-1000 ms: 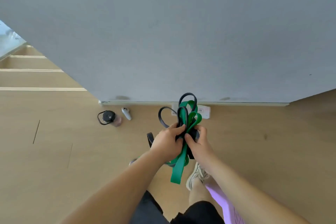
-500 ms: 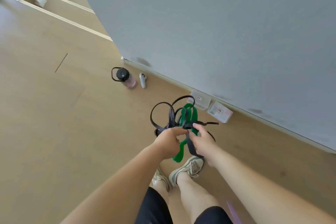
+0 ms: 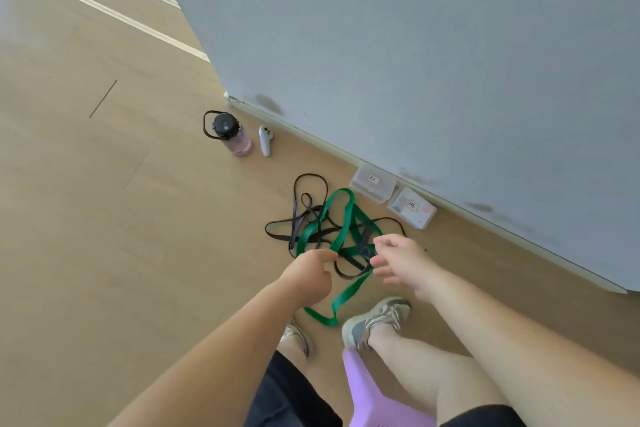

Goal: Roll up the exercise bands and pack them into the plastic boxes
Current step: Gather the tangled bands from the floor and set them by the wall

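Evidently the left hand point(image 3: 306, 276) and right hand point(image 3: 401, 262) hung loose-fingered and empty just above the tangled green band point(image 3: 341, 218) and black bands point(image 3: 301, 215), probably spread on the floor point(image 3: 138, 218) for sorting, with the plastic boxes point(image 3: 372, 182) waiting beyond the right hand.
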`<action>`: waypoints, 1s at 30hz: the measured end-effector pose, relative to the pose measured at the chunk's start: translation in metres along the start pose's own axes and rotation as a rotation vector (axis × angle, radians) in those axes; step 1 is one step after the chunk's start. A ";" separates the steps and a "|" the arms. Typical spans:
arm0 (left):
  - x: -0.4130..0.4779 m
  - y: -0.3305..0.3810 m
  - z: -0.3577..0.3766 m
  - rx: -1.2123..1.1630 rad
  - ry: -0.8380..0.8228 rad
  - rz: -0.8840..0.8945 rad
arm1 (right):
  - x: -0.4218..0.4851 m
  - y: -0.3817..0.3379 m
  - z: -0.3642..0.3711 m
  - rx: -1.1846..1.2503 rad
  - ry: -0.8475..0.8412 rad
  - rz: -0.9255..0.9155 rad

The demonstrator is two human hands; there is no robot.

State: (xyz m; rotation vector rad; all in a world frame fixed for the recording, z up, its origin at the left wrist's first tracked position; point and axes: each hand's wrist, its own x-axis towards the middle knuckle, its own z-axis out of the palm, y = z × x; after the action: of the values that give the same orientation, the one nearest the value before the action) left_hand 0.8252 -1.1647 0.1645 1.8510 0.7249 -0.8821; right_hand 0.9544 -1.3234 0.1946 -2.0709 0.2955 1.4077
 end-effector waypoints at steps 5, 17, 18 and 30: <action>0.043 0.010 0.034 -0.001 0.029 -0.033 | 0.047 0.014 -0.028 -0.166 -0.066 -0.089; 0.309 -0.053 0.198 0.084 0.016 -0.162 | 0.336 0.153 -0.009 -0.492 -0.125 -0.243; 0.328 -0.063 0.209 0.112 0.019 -0.167 | 0.356 0.163 -0.003 -0.514 -0.131 -0.251; 0.428 -0.152 0.200 0.308 0.458 -0.277 | 0.459 0.207 0.031 -0.334 -0.058 -0.253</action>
State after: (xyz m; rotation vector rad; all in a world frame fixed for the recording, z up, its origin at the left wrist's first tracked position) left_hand 0.8968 -1.2399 -0.3206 2.3019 1.2050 -0.7784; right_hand 1.0160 -1.3998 -0.3007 -2.2296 -0.2353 1.4307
